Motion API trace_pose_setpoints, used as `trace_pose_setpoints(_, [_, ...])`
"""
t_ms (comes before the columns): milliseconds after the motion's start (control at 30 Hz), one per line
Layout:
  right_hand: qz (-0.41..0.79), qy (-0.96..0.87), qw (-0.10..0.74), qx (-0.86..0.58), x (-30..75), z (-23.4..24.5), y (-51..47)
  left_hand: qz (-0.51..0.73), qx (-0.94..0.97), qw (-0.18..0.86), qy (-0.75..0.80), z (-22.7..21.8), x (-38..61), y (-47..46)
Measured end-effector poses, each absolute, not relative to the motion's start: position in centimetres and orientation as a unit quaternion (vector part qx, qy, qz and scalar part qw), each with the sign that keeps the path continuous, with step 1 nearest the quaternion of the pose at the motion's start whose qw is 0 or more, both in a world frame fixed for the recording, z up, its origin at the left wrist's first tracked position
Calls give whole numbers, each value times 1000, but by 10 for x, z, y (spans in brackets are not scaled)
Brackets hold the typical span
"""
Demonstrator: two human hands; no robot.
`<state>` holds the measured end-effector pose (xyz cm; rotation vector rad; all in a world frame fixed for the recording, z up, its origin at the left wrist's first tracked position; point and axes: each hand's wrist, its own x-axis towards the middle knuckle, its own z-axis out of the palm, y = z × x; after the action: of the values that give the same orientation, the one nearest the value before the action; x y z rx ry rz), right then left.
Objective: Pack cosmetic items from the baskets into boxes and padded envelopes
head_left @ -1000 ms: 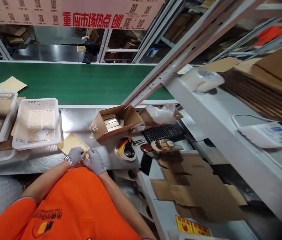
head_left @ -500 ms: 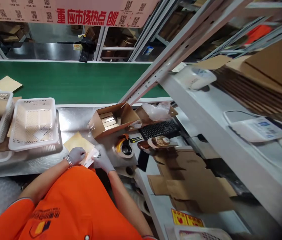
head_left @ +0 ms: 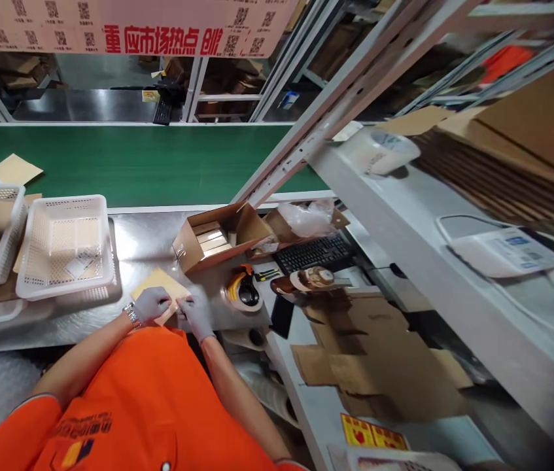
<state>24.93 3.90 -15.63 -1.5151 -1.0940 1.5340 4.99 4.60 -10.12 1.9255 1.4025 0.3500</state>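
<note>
A yellow paper envelope lies tilted on the metal bench close to my body. My left hand, in a pale glove with a metal watch at the wrist, pinches its near part. My right hand, gloved too and slightly blurred, has its fingers closed at the envelope's right side, almost touching the left fingertips. Part of the envelope is hidden beneath both hands. To the right sits a tape dispenser, and behind it an open cardboard box holds several small pale boxes.
White baskets stand at left, one with a labelled envelope inside. A green conveyor belt runs behind the bench. At right are a keyboard, a bottle, flattened cardboard and a slanted shelf with a tape roll.
The white label seen between my hands half a second ago no longer shows. My right hand has moved slightly left, its fingers now meeting those of my left at the envelope.
</note>
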Motion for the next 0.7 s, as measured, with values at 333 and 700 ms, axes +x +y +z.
trace_pose_setpoints(333, [510, -603, 366, -492, 264, -102, 67, 170, 701, 416, 554, -54, 1, 53])
trace_pose_setpoints(700, [410, -738, 333, -421, 236, -65, 48, 242, 745, 296, 547, -42, 35, 32])
